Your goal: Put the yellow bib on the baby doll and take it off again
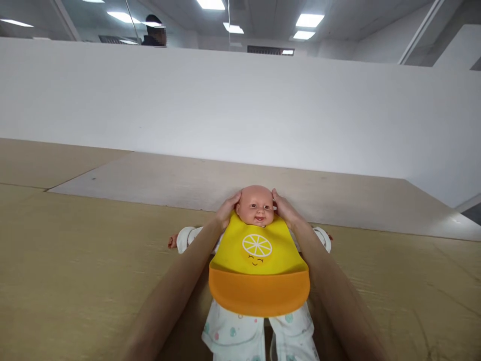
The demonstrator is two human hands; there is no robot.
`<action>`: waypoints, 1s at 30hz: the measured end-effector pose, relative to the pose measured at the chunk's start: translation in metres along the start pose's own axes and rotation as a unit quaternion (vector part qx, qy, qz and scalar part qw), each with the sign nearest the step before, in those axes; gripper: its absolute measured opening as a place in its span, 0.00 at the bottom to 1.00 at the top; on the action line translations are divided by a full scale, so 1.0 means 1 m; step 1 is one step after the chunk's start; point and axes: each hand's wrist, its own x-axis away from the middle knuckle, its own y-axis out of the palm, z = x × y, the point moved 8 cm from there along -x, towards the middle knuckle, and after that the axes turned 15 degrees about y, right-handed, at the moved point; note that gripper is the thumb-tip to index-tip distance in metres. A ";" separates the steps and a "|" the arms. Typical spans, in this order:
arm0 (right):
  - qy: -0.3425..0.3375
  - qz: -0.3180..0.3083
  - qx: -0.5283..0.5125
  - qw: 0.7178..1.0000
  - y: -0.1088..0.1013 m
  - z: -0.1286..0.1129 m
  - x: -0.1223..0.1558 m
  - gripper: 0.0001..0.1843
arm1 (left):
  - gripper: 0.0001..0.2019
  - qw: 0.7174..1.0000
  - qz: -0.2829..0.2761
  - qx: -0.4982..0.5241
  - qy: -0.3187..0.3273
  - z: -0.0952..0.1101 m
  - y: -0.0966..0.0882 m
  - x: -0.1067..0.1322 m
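A baby doll (257,200) lies on its back, head away from me, in white clothes with coloured spots (233,331). Over its chest is a yellow bib (233,245) with a lemon slice and smiling face, and an orange pocket (259,293) at the bottom. My left hand (228,208) is closed at the left side of the doll's neck, where the bib's upper edge runs up. On the other side, my right hand (284,206) is closed at the bib's other upper end. Fingertips of both hands are partly hidden behind the doll's head.
The doll lies on a wood-coloured surface (93,260), with a paler panel (169,175) beyond its head. A white wall (225,105) stands behind, topped by glass. Through the glass, a person (152,35) shows at the upper left.
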 end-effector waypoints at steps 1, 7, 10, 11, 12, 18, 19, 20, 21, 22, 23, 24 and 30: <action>-0.002 0.002 0.003 1.000 0.000 0.001 0.004 0.38 | 0.13 1.000 0.000 0.003 0.004 0.000 0.000 0.003; -0.056 0.035 0.058 0.996 0.011 -0.006 0.044 0.35 | 0.15 1.000 0.003 0.010 0.013 0.000 -0.006 0.027; -0.096 0.031 0.102 0.990 0.019 -0.009 0.063 0.33 | 0.16 1.000 0.005 0.026 0.011 -0.002 -0.004 0.040; -0.105 0.030 0.113 0.988 0.020 -0.009 0.067 0.32 | 0.16 0.999 0.005 0.030 0.010 -0.002 -0.003 0.044; -0.110 0.030 0.121 0.986 0.020 -0.008 0.071 0.32 | 0.16 0.999 0.006 0.031 0.009 -0.003 -0.001 0.048; -0.103 0.053 0.166 0.979 0.008 0.004 0.086 0.32 | 0.14 0.999 -0.004 0.032 -0.011 -0.006 0.009 0.069; -0.097 0.055 0.171 0.979 0.007 0.005 0.088 0.32 | 0.14 0.999 -0.005 0.035 -0.017 -0.007 0.011 0.073; -0.084 0.056 0.175 0.979 0.005 0.008 0.089 0.32 | 0.14 0.999 -0.006 0.038 -0.023 -0.008 0.012 0.076; -0.066 0.058 0.173 0.981 0.004 0.011 0.090 0.33 | 0.14 0.999 -0.007 0.041 -0.028 -0.009 0.013 0.079; -0.047 0.059 0.167 0.983 0.002 0.014 0.089 0.34 | 0.14 0.998 -0.011 0.044 -0.031 -0.010 0.014 0.081; -0.032 0.060 0.156 0.985 0.001 0.017 0.089 0.34 | 0.14 0.998 -0.017 0.047 -0.030 -0.010 0.016 0.083; -0.025 0.060 0.144 0.987 0.000 0.018 0.087 0.34 | 0.14 0.998 -0.024 0.049 -0.027 -0.010 0.017 0.084; -0.034 0.041 0.102 0.993 0.009 0.015 0.059 0.21 | 0.15 0.996 -0.060 0.060 -0.018 -0.010 0.021 0.085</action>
